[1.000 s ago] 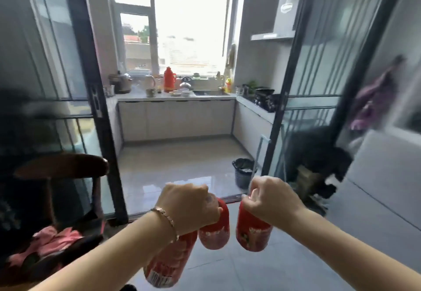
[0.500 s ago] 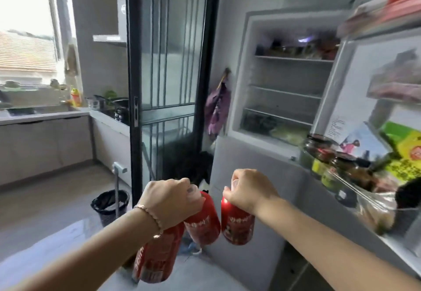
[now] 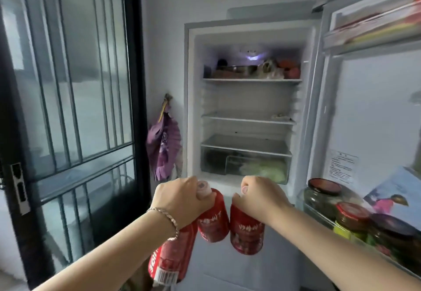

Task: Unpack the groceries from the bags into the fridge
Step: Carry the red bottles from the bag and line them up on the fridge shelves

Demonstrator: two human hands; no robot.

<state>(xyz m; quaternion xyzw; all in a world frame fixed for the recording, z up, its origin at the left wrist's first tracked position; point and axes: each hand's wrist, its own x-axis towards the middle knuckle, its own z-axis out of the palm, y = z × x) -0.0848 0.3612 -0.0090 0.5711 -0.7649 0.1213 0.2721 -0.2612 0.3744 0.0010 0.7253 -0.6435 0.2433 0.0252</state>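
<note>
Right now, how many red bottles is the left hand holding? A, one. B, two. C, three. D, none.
B: the left hand grips two red ones, an upper bottle and a lower bottle, while the right hand holds the third bottle.

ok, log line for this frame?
phase: at fridge | left grip: holds two red bottles | right grip: holds third red bottle | fridge: open, bottles not yet inside
</note>
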